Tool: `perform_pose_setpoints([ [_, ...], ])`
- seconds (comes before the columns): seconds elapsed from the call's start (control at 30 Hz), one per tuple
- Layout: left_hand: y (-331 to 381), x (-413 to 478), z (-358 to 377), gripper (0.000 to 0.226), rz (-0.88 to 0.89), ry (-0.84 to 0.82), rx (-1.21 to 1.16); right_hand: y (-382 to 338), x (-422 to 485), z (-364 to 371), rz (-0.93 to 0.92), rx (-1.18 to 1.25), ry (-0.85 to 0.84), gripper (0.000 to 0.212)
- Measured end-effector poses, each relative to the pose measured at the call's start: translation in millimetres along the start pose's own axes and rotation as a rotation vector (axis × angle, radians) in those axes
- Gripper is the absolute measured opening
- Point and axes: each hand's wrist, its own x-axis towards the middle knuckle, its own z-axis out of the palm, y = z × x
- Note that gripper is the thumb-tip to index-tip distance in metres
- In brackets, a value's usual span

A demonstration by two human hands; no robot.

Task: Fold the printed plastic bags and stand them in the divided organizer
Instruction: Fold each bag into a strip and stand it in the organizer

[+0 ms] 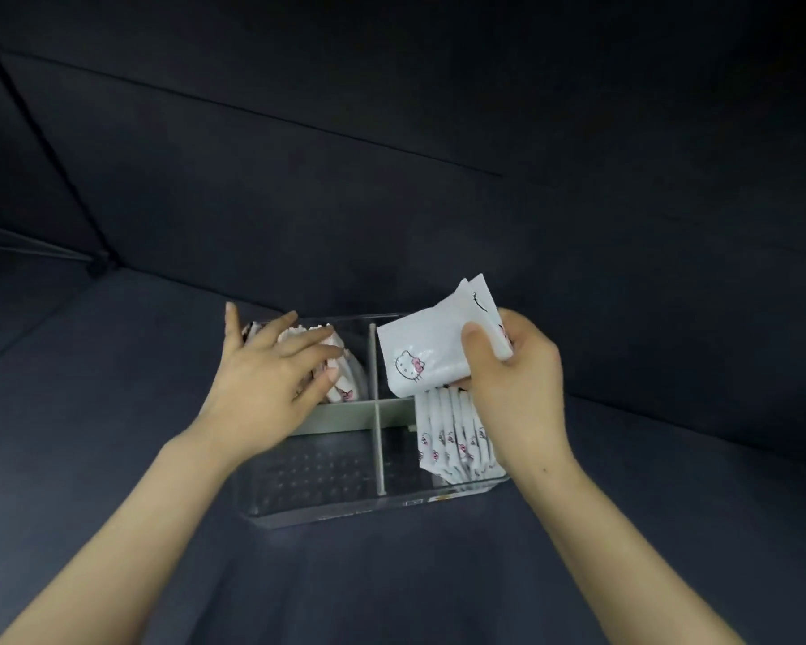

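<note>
A clear plastic organizer (pixel 326 509) with grey cross dividers sits on a dark sofa seat. My right hand (pixel 513 379) grips a folded white bag with a cat print (pixel 419 356), holding it above the far right compartment. Several folded printed bags (pixel 457 439) stand in a row in the near right compartment, right under that hand. My left hand (pixel 271 370) lies with straight fingers on a bunch of folded printed bags (pixel 340 379) in the far left compartment. The near left compartment holds nothing.
The dark sofa seat (pixel 112 412) stretches around the organizer on all sides. Behind it rises the dark sofa backrest (pixel 438 179), close to the organizer's far wall.
</note>
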Motion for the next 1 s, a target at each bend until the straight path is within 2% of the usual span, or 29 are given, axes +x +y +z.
perform_pose_setpoints([
  [0.17,-0.4,-4.6,3.4,0.042,0.022,0.049,-0.022,10.0,10.4,47.9,-0.025,-0.082,0.023,0.015],
  [0.33,-3.1,-5.4,6.0,0.042,0.029,0.056,-0.053,27.2,14.6,70.8,-0.159,-0.389,-0.003,0.018],
  [0.5,-3.0,-5.5,5.8,0.04,0.04,0.079,-0.041,30.3,3.9,81.9,-0.311,-0.661,-0.209,0.031],
  [0.63,-5.8,-9.6,5.7,0.041,0.036,0.093,-0.074,31.9,3.7,93.2,-0.246,-0.766,-0.329,0.037],
  [0.73,-11.7,-19.2,6.9,0.05,-0.092,0.125,-0.153,36.0,5.4,96.6,-0.265,-0.861,-0.264,0.044],
  [0.8,-15.2,-28.3,9.5,0.062,-0.204,0.148,-0.225,40.6,4.5,98.9,-0.404,-0.907,-0.068,0.045],
  [0.87,-15.5,-36.0,12.8,0.073,-0.288,0.158,-0.32,48.4,4.9,102.0,-0.452,-0.919,0.055,0.052],
  [0.93,-13.3,-39.9,14.9,0.078,-0.328,0.154,-0.397,57.3,5.5,106.4,-0.385,-0.9,0.033,0.06],
  [1.0,-9.9,-40.8,15.1,0.078,-0.359,0.161,-0.45,59.9,4.8,108.9,-0.289,-0.915,-0.039,0.055],
])
